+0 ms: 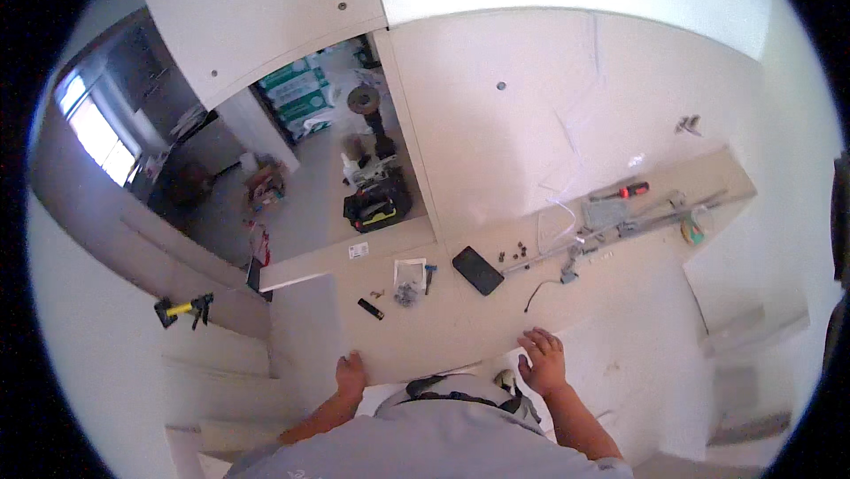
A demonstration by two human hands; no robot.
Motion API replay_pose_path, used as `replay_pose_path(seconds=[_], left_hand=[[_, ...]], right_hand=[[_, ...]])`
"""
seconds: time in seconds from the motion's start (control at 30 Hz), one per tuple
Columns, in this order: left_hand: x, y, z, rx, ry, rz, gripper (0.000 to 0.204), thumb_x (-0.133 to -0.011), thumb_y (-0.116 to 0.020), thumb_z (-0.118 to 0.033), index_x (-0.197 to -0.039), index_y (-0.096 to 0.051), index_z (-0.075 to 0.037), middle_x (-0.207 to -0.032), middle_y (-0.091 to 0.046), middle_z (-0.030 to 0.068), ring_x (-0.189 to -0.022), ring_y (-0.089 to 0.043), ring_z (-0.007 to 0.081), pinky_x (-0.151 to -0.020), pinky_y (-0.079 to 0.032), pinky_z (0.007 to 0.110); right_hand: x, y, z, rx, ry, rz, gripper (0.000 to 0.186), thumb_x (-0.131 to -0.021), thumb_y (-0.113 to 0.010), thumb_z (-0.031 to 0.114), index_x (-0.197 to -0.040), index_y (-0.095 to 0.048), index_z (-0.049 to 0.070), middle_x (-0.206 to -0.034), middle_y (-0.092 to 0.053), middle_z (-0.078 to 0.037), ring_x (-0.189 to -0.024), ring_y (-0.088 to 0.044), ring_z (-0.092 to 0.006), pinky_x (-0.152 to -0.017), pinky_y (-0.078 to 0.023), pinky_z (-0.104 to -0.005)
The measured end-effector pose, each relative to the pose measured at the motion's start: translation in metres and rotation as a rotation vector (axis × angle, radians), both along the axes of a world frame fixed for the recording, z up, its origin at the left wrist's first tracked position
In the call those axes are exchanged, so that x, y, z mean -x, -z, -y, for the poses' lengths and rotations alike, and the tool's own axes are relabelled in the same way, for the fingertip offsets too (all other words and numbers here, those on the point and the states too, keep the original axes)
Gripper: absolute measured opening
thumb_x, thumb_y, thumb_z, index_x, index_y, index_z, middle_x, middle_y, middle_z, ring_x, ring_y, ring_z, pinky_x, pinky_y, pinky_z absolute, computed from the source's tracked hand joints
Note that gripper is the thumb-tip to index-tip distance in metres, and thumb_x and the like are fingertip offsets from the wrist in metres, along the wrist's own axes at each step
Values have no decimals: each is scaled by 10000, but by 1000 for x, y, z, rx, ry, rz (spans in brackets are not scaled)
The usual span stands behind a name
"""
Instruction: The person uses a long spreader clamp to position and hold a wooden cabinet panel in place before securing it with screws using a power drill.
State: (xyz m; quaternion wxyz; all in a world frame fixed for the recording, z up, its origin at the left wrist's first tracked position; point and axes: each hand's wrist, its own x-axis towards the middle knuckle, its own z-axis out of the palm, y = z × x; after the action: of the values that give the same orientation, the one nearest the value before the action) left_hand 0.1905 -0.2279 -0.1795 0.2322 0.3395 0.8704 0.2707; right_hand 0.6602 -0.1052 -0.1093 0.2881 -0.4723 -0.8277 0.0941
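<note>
Phone (477, 270) on board (443, 330), cable (536, 289) at right, screwdriver (632, 189) behind cable

Both forearms (580, 426) are angling inward from below; the left grip (351, 374) is pointing forward, its curl hard to read, and the right grip (544, 364) is loosely parting its half-bent fingers (535, 341)!

I see 1 bright window (99, 135) far to my left, grey floor (310, 191) ahead, a pale wall (799, 125) at right.
</note>
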Motion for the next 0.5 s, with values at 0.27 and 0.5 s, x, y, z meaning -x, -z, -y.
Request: replay_pose_path(seconds=[0.27, 0.5], left_hand=[[38, 83, 41, -173, -100, -568, 482, -993, -591, -354, -1172, -590, 93, -1102, -636, 261, -980, -632, 381, -870, -502, 485], [-42, -201, -118, -750, -23, -283, 190, -988, -616, -127, -1124, -636, 6, -1039, -660, 142, -918, -639, 247, -818, -506, 328]], right_hand=[[-25, 16, -84, -108, -123, -15, 358, -778, -677, 165, -1133, -661, 129, -1214, -639, -83, -1147, -586, -336, -952, -447, -496], [-40, 20, -88, -133, -133, 36, 322, -766, -666, 178, -1085, -690, 144, -1178, -650, -54, -1129, -595, -298, -951, -437, -485]])
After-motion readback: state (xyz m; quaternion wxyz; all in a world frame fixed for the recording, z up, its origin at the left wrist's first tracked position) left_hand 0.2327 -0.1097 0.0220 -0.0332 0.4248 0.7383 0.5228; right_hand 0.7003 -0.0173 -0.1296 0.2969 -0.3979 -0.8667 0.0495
